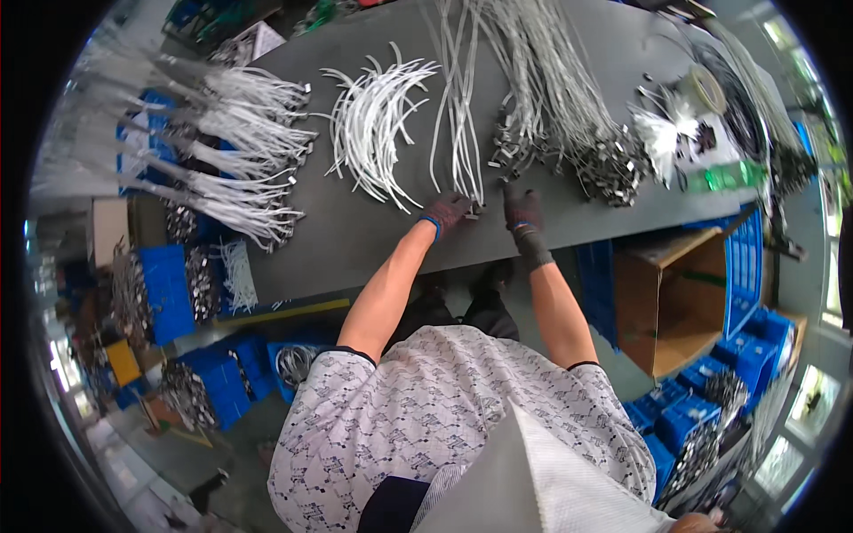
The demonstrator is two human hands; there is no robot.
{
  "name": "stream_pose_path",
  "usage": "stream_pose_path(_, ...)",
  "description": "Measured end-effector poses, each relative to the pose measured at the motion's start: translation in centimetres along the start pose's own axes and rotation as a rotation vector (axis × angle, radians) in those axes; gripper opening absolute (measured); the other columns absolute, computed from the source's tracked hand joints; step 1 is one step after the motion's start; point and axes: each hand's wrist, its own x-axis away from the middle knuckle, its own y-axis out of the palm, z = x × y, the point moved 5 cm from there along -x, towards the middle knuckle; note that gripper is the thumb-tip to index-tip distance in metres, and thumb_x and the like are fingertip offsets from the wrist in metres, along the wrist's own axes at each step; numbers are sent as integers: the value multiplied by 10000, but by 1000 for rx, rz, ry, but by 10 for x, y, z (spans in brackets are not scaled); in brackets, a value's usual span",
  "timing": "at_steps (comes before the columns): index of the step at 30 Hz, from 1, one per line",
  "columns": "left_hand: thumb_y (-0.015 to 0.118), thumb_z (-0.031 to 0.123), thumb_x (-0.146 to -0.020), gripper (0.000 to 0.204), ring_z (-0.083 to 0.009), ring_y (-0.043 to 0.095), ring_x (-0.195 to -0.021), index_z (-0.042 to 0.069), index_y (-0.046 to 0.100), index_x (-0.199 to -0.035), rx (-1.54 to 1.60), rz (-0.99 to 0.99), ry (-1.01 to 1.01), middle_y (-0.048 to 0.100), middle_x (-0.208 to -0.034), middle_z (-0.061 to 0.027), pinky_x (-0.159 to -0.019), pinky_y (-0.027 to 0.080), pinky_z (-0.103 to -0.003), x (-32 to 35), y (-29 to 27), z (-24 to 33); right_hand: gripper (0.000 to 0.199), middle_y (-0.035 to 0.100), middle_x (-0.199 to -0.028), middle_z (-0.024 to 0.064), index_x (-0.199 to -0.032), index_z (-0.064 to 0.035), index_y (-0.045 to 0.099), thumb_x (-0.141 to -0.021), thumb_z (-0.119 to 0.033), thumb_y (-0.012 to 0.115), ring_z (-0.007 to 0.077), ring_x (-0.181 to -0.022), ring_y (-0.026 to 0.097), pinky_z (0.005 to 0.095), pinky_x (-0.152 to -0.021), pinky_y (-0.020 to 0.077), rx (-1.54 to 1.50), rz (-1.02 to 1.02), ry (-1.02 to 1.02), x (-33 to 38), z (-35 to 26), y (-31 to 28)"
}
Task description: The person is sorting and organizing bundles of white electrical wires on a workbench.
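My left hand, in a dark glove with a blue cuff, is at the table's near side. Its fingers are closed around the lower ends of a few long white cables, where small dark connectors stick out. My right hand, also gloved, is just to the right with its fingers apart and nothing plainly in them. Just beyond it lie the connector ends of a large bundle of long cables. Left of the held cables is a loose pile of short white tubes.
Several bundles of white-sleeved cables hang over the table's left side. On the right lie a roll of tape and a green bottle. Below the right edge stands an open cardboard box; blue bins stand at the left.
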Motion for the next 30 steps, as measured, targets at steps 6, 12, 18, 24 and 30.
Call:
stream_pose_path(6,554,452,-806,422,-388,653,-955,110,713,-995,122,393,-994,673,-1033,-192,-794,516,-449,80,0,-82,495,678,-966,237,-917,6,694,-797,-470,631,386,-924,670,448,-748,532,76,-342,122,-43,-20,67)
stream_pose_path(12,652,395,-764,393,-365,663,-1009,91,722,-1003,42,391,-1287,692,-1069,-171,-849,536,-466,76,5,-118,353,676,-968,238,-921,-25,676,-721,-315,695,387,-949,662,455,-747,536,420,-500,-462,-32,3,61)
stream_pose_path(18,594,378,-846,407,-313,629,-1109,92,691,-1118,71,151,-1172,655,-1201,-138,-878,524,-438,33,41,-156,292,692,-884,146,-935,-32,640,-756,-251,713,309,-856,682,396,-729,541,-124,-630,-616,10,25,-23)
stream_pose_path(24,582,266,-871,206,-299,671,-649,81,673,-871,976,296,-1126,696,-799,-140,-567,552,-379,39,83,-147,350,675,-889,126,-1022,-20,624,-786,-263,711,239,-858,673,359,-729,547,-185,-547,-631,70,20,-55)
stream_pose_path(30,625,275,-875,212,-248,632,-565,64,622,-848,1711,407,-1136,663,-715,-102,-538,541,-368,81,94,-142,321,652,-845,155,-1100,-10,563,-858,-214,617,303,-817,656,377,-717,531,-218,-771,-286,147,83,-60)
